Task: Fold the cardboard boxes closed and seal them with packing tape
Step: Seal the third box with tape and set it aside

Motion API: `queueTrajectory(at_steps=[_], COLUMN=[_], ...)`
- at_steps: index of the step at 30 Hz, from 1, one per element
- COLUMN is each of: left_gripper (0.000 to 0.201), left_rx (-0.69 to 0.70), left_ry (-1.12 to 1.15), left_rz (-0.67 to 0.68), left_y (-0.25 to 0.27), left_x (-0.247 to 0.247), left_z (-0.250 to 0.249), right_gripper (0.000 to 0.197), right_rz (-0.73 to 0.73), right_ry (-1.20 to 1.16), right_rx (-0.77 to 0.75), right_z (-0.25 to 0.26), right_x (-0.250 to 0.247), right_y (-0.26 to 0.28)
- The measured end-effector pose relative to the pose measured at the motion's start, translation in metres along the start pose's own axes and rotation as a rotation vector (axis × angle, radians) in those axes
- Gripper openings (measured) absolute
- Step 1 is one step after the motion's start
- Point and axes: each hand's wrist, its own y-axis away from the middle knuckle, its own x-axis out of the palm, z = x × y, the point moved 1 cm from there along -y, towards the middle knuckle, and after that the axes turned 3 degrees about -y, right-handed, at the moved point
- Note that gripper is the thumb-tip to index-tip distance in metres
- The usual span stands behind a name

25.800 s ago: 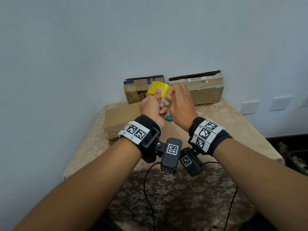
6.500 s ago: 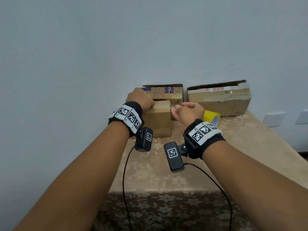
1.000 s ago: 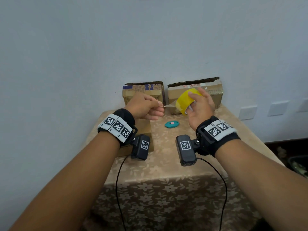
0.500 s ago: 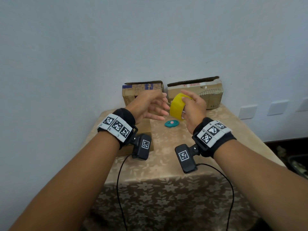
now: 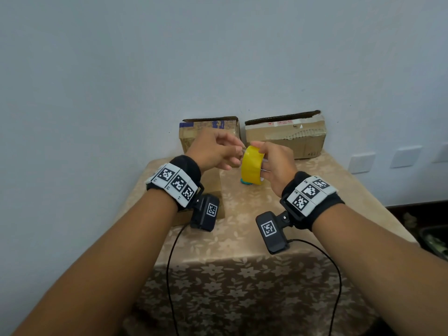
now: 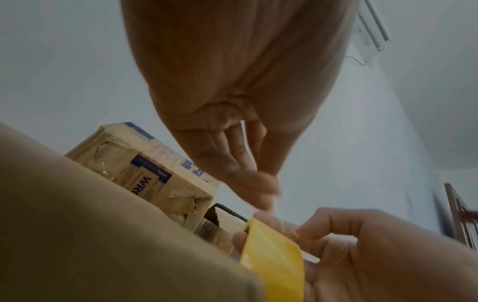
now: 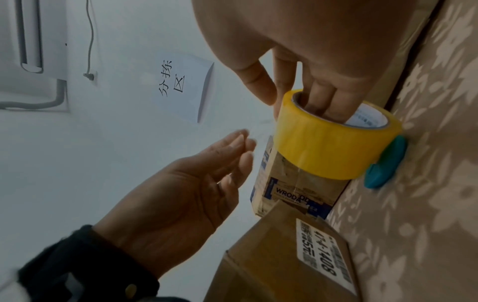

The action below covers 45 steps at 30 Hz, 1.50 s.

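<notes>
My right hand (image 5: 269,156) grips the yellow tape roll (image 5: 251,168) above the table, fingers pushed through its core (image 7: 318,98) and thumb outside. The roll (image 7: 323,151) stands edge-on to me. My left hand (image 5: 236,151) is beside it, fingers nearly straight (image 7: 240,147), tips close to the roll's top edge (image 6: 258,183); motion blur hides any contact. A closed plain box (image 5: 214,190) with a label (image 7: 320,259) lies under my left wrist. Two worn boxes stand against the wall: left (image 5: 206,132) and right (image 5: 286,137).
A teal cutter (image 5: 244,182) lies on the floral tablecloth (image 5: 242,226), partly hidden behind the roll. The table stands in a corner, walls at left and back. Wrist camera cables hang over the front edge. Wall sockets (image 5: 361,162) sit at right.
My left hand has let go of the pulled tape end and opened its fingers. The right hand has turned the roll edge-on and brought it closer to the left hand.
</notes>
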Motion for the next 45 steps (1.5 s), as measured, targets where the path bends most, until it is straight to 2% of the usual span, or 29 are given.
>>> queueTrajectory(at_steps=[4,9,11,13,15,19,21,24,27,32,35,38,41,45], left_gripper=[0.008,0.016,0.017,0.020,0.028,0.028,0.029,0.031,0.032,0.029,0.027,0.026,0.025,0.026], left_rx=[0.055,0.002,-0.003,0.002,0.016,0.072,0.070,0.068,0.078,0.109,0.121,0.121,0.126,0.101], left_ry=[-0.096,-0.065,-0.065,-0.057,-0.084,-0.113,-0.101,-0.087,-0.095,-0.090,-0.035,0.047,0.118,0.143], left_rz=[-0.106,-0.081,-0.087,-0.076,-0.072,-0.188,-0.231,-0.263,-0.273,-0.325,-0.374,-0.376,-0.378,-0.418], left_y=[-0.007,-0.009,-0.008,-0.008,-0.007,-0.009,-0.010,-0.009,-0.009,-0.007,-0.008,-0.008,-0.008,-0.011], left_x=[0.001,0.003,0.003,0.001,0.002,0.001,0.000,-0.002,-0.001,0.000,-0.003,-0.004,-0.005,-0.011], left_z=[0.002,0.006,0.006,0.007,0.007,0.009,0.009,0.007,0.006,0.004,0.000,-0.005,-0.011,-0.009], right_gripper=[0.054,0.097,0.106,0.098,0.083,0.066,0.067,0.080,0.084,0.072,0.056,0.044,0.044,0.049], right_rz=[0.108,0.326,0.353,0.348,0.342,0.314,0.357,0.442,0.483,0.500,0.459,0.403,0.370,0.548], right_ry=[0.024,0.164,0.225,0.268,0.283,0.277,0.243,0.157,0.103,0.143,0.230,0.280,0.339,0.285], right_rx=[0.033,-0.033,-0.047,-0.068,-0.088,-0.095,-0.106,-0.137,-0.111,-0.068,-0.039,-0.065,-0.118,-0.036], right_z=[-0.002,-0.013,-0.018,-0.019,-0.017,-0.011,-0.009,-0.008,-0.009,-0.008,-0.007,-0.006,-0.002,0.001], right_x=[0.002,0.003,0.002,0.001,0.001,0.004,0.006,0.009,0.011,0.013,0.011,0.008,0.009,0.011], right_y=[0.001,-0.002,-0.005,-0.006,-0.006,-0.004,0.001,0.009,0.012,0.016,0.017,0.015,0.013,0.015])
